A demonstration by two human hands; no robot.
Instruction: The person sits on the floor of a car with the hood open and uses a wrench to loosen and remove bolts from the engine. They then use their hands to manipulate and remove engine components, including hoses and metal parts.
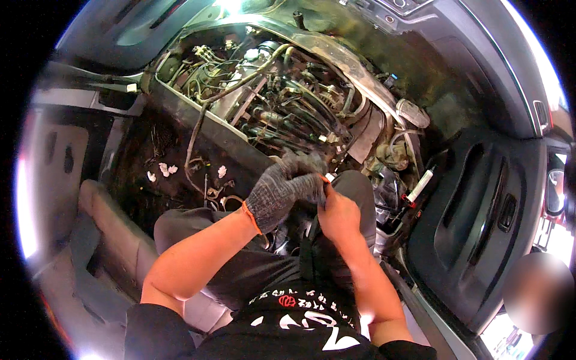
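Both hands meet in the middle: the bare right hand (pixel 339 216) is closed, pinching a grey knitted glove with an orange edge (pixel 312 188). The left hand (pixel 277 195), gloved in matching grey knit, bends its fingers beside it; whether it grips, I can't tell. Beyond the hands, dark tangled hoses (pixel 300 108); rightward, a white tube with a red end (pixel 420 187).

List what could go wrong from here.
The right hand is bare, so the exposed engine parts could scrape or soil it if it reaches in.
The hose hangs over the bay's edge near the left knee; a shift of the leg might snag it.
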